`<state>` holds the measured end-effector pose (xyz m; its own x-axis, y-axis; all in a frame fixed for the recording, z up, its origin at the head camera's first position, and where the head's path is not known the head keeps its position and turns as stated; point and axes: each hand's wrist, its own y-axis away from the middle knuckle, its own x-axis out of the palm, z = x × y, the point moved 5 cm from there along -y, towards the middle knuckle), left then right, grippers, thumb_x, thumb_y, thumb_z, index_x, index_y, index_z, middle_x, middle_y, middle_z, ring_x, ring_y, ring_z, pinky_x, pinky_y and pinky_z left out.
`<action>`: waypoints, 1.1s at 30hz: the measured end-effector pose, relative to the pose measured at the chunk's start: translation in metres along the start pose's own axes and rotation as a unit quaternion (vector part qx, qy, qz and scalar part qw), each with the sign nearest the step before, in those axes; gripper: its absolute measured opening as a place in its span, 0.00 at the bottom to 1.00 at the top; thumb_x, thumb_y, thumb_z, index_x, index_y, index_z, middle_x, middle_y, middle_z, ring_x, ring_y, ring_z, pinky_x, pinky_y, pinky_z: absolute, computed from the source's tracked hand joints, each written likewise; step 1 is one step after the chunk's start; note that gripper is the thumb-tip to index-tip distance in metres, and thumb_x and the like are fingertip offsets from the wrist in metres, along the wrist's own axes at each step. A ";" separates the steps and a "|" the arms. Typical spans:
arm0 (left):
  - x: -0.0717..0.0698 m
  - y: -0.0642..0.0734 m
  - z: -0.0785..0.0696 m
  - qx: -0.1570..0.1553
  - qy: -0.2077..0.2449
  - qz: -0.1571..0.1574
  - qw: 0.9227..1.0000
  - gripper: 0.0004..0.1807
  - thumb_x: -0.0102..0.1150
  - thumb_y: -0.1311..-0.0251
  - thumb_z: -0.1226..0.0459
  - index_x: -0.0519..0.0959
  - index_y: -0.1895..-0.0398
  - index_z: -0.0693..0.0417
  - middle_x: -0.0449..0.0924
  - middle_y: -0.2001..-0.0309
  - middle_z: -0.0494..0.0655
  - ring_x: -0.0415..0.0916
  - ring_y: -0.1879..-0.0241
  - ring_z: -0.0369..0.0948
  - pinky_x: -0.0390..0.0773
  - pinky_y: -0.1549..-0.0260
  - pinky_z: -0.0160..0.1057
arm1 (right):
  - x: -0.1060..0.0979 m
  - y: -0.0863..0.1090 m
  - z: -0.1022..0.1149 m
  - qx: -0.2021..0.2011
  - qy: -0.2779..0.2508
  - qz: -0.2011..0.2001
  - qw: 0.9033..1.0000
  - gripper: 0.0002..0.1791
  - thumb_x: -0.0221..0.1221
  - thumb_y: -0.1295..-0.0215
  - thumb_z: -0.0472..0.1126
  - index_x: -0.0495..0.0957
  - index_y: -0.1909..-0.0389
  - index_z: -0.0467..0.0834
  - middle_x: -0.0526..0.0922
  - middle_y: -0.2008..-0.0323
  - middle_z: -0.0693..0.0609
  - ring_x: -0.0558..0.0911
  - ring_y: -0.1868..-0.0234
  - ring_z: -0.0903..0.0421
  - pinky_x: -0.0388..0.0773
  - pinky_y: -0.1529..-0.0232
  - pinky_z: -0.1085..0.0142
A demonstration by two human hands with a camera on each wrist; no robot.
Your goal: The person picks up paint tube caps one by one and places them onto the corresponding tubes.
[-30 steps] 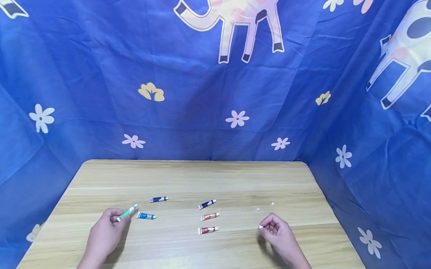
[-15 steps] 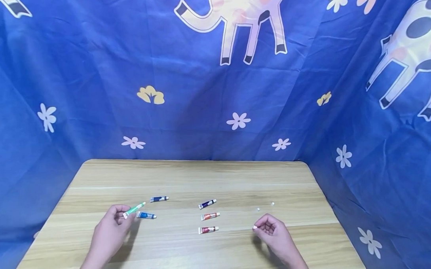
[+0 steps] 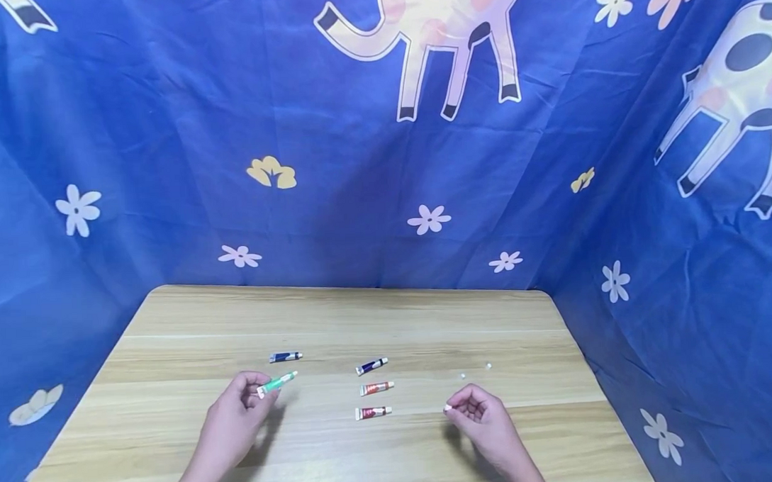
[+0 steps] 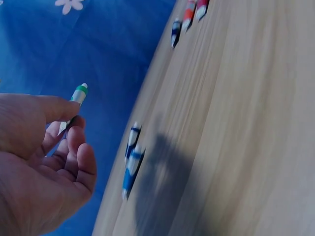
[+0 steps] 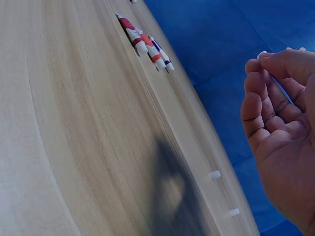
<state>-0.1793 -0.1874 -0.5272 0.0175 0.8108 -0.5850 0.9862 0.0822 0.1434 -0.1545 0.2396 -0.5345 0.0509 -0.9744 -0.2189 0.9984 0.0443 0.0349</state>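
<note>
A blue fabric backdrop (image 3: pixel 333 200) printed with white flowers and cartoon spotted animals hangs behind and around a light wooden table (image 3: pixel 388 312), seen from the head camera.

Above the near left part of the table, the person's left hand (image 3: pixel 235 420) pinches a small green-and-white paint tube (image 3: pixel 277 382) between thumb and fingers, lifted off the wood, its capless tip pointing up and to the right. In the left wrist view the same tube (image 4: pixel 74 101) stands out past the thumb against the blue cloth, with the other fingers curled loosely beneath it.

The right hand (image 3: pixel 478 415) hovers over the near right part of the table, its fingers curled and its fingertips pinching a tiny white cap (image 3: pixel 447 408). The right wrist view shows that cap (image 5: pixel 262 54) only as a white sliver at the tip of the bent fingers.

A dark blue paint tube (image 3: pixel 285 356) lies on the wood just beyond the left hand. In the left wrist view a lighter blue tube (image 4: pixel 131 169) lies beside it, under the hand. Between the two hands three more tubes lie in a short column: a dark purple-blue tube (image 3: pixel 371 366) farthest away, an orange-red tube (image 3: pixel 376 388) in the middle and a dark red tube (image 3: pixel 373 412) nearest. Two small loose white caps (image 3: pixel 475 370) rest on the table just beyond the right hand.
</note>
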 end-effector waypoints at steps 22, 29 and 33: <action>0.096 0.043 -0.047 0.028 0.094 0.045 0.994 0.11 0.71 0.33 0.67 0.80 0.52 0.51 0.77 0.69 0.42 0.72 0.72 0.34 0.77 0.73 0.31 | 0.029 0.013 -0.016 0.011 0.012 0.035 0.999 0.10 0.72 0.35 0.34 0.84 0.55 0.37 0.85 0.64 0.54 0.83 0.63 0.63 0.83 0.59 0.73; 0.118 0.050 -0.056 0.051 0.100 0.079 0.990 0.11 0.73 0.34 0.64 0.80 0.54 0.48 0.75 0.70 0.39 0.70 0.73 0.32 0.73 0.72 0.30 | 0.042 0.014 -0.014 0.008 0.002 0.051 0.999 0.12 0.73 0.35 0.35 0.84 0.55 0.35 0.86 0.62 0.43 0.82 0.64 0.64 0.81 0.61 0.74; 0.126 0.053 -0.060 0.072 0.111 0.099 0.986 0.12 0.74 0.34 0.64 0.80 0.54 0.49 0.75 0.70 0.39 0.69 0.74 0.30 0.73 0.74 0.29 | 0.048 0.014 -0.014 0.014 0.000 0.057 0.998 0.11 0.73 0.35 0.35 0.84 0.55 0.36 0.86 0.63 0.45 0.82 0.64 0.64 0.81 0.61 0.75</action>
<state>-0.1349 -0.0462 -0.5455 0.1916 0.9108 -0.3658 0.9805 -0.1610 0.1127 -0.1380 0.1962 -0.5582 0.1644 -0.9634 -0.2116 0.9850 0.1491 0.0864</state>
